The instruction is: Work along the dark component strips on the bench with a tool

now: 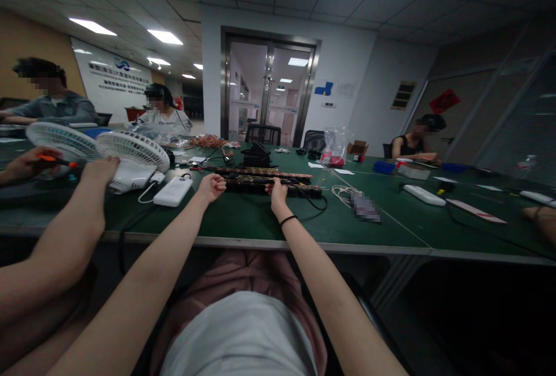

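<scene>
Both my arms stretch out over a green table (260, 219). My left hand (211, 185) is curled shut at the left end of a long dark strip of wired parts (269, 182), and what its fingers hold is too small to make out. My right hand (277, 190) is closed on the strip near its middle, a black band on that wrist. A black cable (315, 202) loops off the strip to the right.
A co-worker's arm at my left rests a hand (101, 168) on a white fan (132, 159). A white power bank (172, 191) lies beside it. Other people sit at the far left and far right. Bags, boxes and white devices dot the table's right side.
</scene>
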The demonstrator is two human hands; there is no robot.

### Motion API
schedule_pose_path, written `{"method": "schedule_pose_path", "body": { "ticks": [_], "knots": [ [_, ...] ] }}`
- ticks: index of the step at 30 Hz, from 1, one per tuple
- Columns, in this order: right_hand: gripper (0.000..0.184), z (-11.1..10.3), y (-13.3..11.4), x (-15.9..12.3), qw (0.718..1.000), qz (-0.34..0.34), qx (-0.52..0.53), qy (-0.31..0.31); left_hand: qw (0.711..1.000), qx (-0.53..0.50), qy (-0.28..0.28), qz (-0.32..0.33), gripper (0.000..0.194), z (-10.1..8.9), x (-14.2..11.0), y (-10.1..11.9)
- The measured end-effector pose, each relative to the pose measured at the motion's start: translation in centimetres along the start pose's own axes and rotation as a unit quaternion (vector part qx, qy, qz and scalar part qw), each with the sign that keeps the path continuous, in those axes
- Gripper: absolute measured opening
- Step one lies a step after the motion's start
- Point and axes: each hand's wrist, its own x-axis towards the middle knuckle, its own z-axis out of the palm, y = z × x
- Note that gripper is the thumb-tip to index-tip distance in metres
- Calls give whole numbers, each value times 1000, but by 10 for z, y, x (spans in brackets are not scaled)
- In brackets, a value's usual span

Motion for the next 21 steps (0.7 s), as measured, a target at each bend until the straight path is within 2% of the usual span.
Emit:
{"method": "schedule_pose_path", "body": {
  "ticks": [7,21],
  "knots": [
    [21,1,3,5,1000,-1,-2,7,999,-2,38,31,27,3,2,-2],
    [22,1,-5,-2,1000,11,0,7,996,4,56,70,29,2,9,-5]
  ]
}}
